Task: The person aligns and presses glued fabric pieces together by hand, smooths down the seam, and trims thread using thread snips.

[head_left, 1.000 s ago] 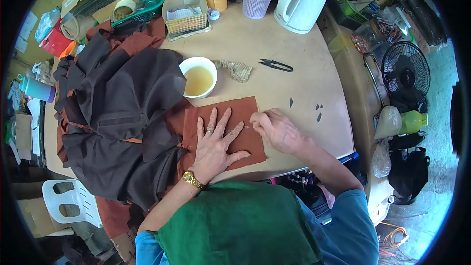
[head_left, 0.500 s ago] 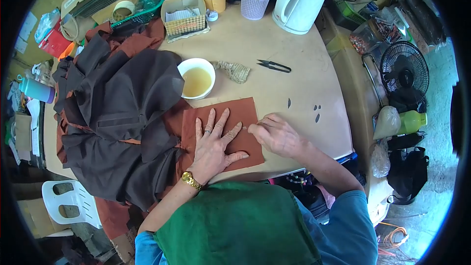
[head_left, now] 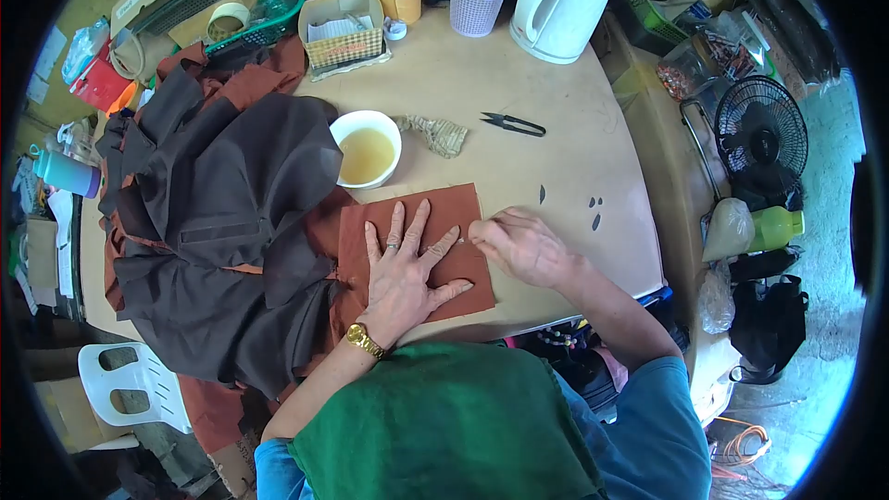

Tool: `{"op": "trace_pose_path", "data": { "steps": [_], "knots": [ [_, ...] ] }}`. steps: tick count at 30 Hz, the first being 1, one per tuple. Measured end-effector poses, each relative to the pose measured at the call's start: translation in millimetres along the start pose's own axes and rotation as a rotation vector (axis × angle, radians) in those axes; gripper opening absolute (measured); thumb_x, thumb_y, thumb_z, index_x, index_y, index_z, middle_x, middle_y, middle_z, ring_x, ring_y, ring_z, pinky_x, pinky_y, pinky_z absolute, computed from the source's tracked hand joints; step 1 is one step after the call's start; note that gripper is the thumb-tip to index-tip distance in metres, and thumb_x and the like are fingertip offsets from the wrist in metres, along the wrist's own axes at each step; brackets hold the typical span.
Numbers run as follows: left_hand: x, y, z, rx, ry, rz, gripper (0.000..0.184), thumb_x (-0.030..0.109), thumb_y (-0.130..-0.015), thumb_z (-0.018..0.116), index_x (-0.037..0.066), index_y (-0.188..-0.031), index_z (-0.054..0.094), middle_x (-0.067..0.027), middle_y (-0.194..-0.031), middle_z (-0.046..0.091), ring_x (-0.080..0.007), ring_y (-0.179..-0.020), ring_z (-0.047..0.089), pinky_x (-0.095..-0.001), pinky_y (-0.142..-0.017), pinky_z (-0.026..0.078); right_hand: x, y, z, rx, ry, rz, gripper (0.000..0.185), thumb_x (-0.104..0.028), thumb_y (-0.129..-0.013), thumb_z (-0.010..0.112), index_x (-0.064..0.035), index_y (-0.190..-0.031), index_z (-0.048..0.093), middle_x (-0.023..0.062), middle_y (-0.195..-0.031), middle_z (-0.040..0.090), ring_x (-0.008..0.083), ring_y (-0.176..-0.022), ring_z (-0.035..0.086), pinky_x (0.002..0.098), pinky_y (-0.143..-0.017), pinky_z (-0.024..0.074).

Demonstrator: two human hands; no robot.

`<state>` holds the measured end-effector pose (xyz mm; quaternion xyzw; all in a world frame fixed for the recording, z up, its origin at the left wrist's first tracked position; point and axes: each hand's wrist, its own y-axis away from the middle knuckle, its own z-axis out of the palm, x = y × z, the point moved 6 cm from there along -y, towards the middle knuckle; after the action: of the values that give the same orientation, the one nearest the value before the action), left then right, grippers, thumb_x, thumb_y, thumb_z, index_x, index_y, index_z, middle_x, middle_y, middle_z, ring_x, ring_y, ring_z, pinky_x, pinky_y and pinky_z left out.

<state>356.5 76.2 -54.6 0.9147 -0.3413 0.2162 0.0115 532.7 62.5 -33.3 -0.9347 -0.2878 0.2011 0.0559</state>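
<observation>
A rust-brown piece of fabric [head_left: 449,208] lies flat on the table. My left hand [head_left: 403,273] presses on it with fingers spread, a ring and a gold watch [head_left: 363,340] showing. At the fabric's right edge my right hand [head_left: 523,245] is closed in a pinch beside a small pale mark on the cloth. What the pinch holds, if anything, is too small to make out. To the left, a heap of dark brown garment fabric [head_left: 250,167] joins or overlaps the rust cloth. A white bowl of yellowish liquid [head_left: 367,153] stands just above.
Black thread snips [head_left: 514,124] and a crumpled checked cloth [head_left: 440,134] lie on the table [head_left: 565,157]. A white electric kettle [head_left: 560,5], a lilac cup [head_left: 478,9] and a small basket [head_left: 343,37] line the far edge. Several dark scraps lie at right, before a black fan [head_left: 762,134].
The view has shifted very slightly. Both hands stay nearly in place, the left spread on the fabric and the right still pinched at its edge.
</observation>
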Motion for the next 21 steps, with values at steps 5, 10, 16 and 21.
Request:
{"op": "trace_pose_path", "data": {
  "steps": [5,10,16,21],
  "knots": [
    [0.1,0.0,-0.1,0.015,-0.002,0.001,0.076,0.064,-0.078,0.075,0.025,-0.142,0.065,-0.014,-0.168,0.031,-0.0419,-0.156,0.023,-0.0718,-0.12,0.01,2.3,-0.9,-13.1,0.064,-0.231,0.06,0.038,-0.009,-0.084,0.078,-0.008,-0.115,0.055,0.0076,-0.093,0.071,0.0307,-0.092,0.07,0.0438,-0.092,0.0517],
    [0.2,-0.6,-1.2,0.025,0.003,-0.004,0.076,0.064,-0.078,0.075,0.025,-0.142,0.066,-0.0142,-0.168,0.032,-0.0414,-0.156,0.023,-0.0711,-0.121,0.009,-20.1,1.8,-4.5,-0.051,0.128,-0.165,0.029,-0.014,-0.088,0.059,-0.0075,-0.116,0.056,0.0067,-0.089,0.067,0.0251,-0.098,0.068,0.0399,-0.096,0.0496],
    [0.3,-0.3,-1.2,0.03,-0.002,-0.009,0.076,0.065,-0.078,0.076,0.026,-0.142,0.066,-0.0149,-0.167,0.033,-0.0412,-0.156,0.023,-0.0704,-0.121,0.009,-34.0,3.0,-5.7,0.069,0.197,-0.275,0.029,-0.006,-0.082,0.069,-0.0042,-0.11,0.06,0.0096,-0.094,0.068,0.028,-0.096,0.068,0.043,-0.093,0.0501],
    [-1.0,0.3,1.7,0.028,0.002,0.0,0.078,0.068,-0.078,0.074,0.024,-0.143,0.065,-0.0159,-0.167,0.032,-0.0435,-0.155,0.023,-0.0709,-0.121,0.008,-5.3,-1.8,-0.1,0.073,-0.152,-0.04,0.035,0.006,-0.081,0.069,-0.005,-0.108,0.049,0.0093,-0.091,0.066,0.0332,-0.087,0.067,0.0466,-0.09,0.0505]
  ]
}}
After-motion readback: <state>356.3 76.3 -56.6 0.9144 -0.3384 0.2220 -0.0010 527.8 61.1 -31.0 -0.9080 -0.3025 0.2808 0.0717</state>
